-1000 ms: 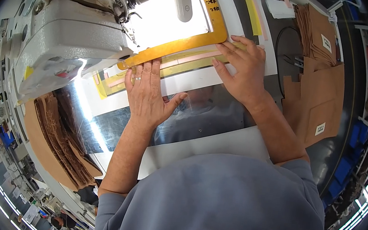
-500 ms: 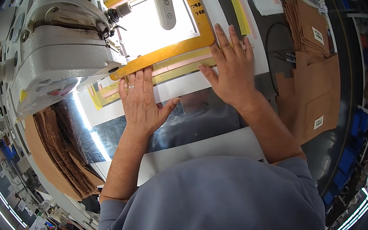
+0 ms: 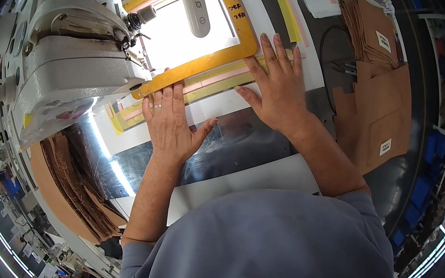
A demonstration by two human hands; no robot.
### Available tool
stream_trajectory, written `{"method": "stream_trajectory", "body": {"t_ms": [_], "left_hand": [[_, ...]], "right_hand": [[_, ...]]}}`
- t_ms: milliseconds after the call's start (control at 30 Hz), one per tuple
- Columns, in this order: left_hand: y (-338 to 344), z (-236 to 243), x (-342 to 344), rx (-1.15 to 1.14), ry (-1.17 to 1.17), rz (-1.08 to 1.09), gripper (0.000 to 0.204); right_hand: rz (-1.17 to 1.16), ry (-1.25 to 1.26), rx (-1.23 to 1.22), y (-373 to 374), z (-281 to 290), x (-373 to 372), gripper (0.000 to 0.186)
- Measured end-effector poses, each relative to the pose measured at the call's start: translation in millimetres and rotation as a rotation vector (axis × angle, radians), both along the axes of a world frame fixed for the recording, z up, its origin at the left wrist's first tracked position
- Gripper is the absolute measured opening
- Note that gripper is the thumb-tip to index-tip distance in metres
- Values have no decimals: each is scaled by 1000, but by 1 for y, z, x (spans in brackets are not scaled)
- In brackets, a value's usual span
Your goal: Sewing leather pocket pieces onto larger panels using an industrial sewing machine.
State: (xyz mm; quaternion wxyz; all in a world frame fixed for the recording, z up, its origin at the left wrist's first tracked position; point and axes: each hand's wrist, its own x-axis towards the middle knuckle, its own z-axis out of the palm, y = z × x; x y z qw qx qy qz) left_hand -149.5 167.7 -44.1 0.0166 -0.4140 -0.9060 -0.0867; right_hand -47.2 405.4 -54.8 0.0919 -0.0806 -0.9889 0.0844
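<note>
My left hand [image 3: 171,125], a ring on one finger, lies palm down, its fingertips at the lower edge of a yellow frame [image 3: 203,61]. My right hand [image 3: 282,91] lies flat with fingers spread beside that frame's lower right corner, on a white board [image 3: 311,64] with pale yellow and pink strips. Both hands are open. The frame surrounds a brightly lit white area under a grey sewing machine [image 3: 77,67]. The machine's needle [image 3: 145,56] is over the frame's left part. A white oblong device [image 3: 192,6] hangs over the lit area.
Brown cut pieces lie stacked at the right [image 3: 373,118] and in a curved pile at the lower left [image 3: 63,187]. A dark cable [image 3: 333,31] and a small white folded item [image 3: 320,6] are at the upper right. Other workers and machines appear along the far left.
My right hand's fingers have spread and now point more upward, beside the frame's corner. My left hand stays at the frame's lower edge. The view has shifted slightly, mostly before half a second ago.
</note>
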Motion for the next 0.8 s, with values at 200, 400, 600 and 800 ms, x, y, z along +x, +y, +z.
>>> {"method": "stream_trajectory", "body": {"t_ms": [200,400,600,800], "left_hand": [[0,1,-1,-24,-50,11,104],[0,0,-2,51,-24,-4,104],[-1,-1,-2,44,-59,15,105],[0,0,-4,63,-52,18,104]], "right_hand": [[18,-4,23,1,0,0,73],[61,23,16,-3,1,-3,81],[11,-72,50,-24,3,-29,89],[-26,-99,76,-25,6,-30,89]]}}
